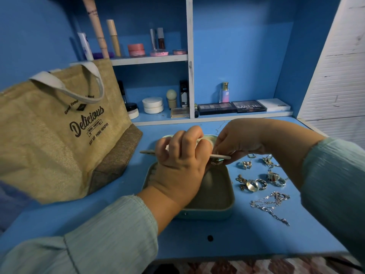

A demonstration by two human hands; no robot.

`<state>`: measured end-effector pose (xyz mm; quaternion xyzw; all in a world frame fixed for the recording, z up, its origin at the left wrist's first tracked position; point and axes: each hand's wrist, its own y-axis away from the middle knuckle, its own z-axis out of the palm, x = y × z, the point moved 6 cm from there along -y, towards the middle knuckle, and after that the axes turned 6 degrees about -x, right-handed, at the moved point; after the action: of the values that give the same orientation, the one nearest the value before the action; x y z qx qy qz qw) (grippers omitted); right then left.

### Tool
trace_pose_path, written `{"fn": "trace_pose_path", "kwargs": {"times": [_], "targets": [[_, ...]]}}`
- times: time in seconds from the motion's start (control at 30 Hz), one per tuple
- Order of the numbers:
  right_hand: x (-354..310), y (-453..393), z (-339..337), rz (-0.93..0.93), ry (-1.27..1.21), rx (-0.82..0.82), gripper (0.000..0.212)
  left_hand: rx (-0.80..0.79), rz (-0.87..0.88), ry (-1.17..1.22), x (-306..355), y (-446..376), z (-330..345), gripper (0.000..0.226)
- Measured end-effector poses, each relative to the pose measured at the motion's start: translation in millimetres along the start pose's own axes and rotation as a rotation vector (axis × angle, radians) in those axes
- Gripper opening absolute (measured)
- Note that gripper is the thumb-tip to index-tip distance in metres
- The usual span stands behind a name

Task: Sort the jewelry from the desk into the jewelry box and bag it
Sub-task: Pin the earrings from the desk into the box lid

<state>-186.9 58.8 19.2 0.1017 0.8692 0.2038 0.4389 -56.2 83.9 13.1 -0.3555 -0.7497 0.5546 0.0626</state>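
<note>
We see the burlap bag [59, 125] left, the open jewelry box [213, 196] centre. Our left hand [181, 155] grips its flat insert [150, 152]; our right hand [237, 143] pinches a small piece there. Next, we judge: rings [256, 183] and chain [270, 204], right.

Both my forearms reach forward in pale green sleeves, hands meeting out in front of me. My left hand [180, 157] is knuckles-up, fingers curled down in a grip, wrist bent slightly inward. My right hand [240, 142] comes in from the right, wrist cocked, fingertips [217, 153] pinched together just beside my left knuckles.
</note>
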Motion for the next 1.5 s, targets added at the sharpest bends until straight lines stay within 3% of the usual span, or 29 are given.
{"fn": "trace_pose_path", "kwargs": {"times": [0.07,0.37,0.7,0.9,1.07,1.2,1.5], "targets": [[-2,1,-2,-0.009,0.022,0.003,0.014,-0.001,0.000,0.011,0,0,0,0.018],[-3,-5,-1,0.009,0.094,-0.028,0.029,-0.015,-0.007,0.003,-1,-2,-1,0.015],[-6,-2,-5,-0.037,0.100,-0.037,0.009,-0.013,-0.005,-0.003,-1,-2,1,0.022],[7,3,-10,-0.065,-0.052,0.041,0.011,-0.052,-0.012,-0.018,-1,-3,3,0.049],[20,19,-28,-0.085,-0.045,0.165,0.016,-0.104,-0.001,0.007,-4,-7,1,0.024],[31,38,-40,-0.070,-0.042,0.232,0.014,-0.197,0.008,0.021,-5,-10,-1,0.035],[51,75,-39,-0.017,0.006,0.358,0.009,-0.275,0.077,0.141,-1,4,-10,0.025]]}}
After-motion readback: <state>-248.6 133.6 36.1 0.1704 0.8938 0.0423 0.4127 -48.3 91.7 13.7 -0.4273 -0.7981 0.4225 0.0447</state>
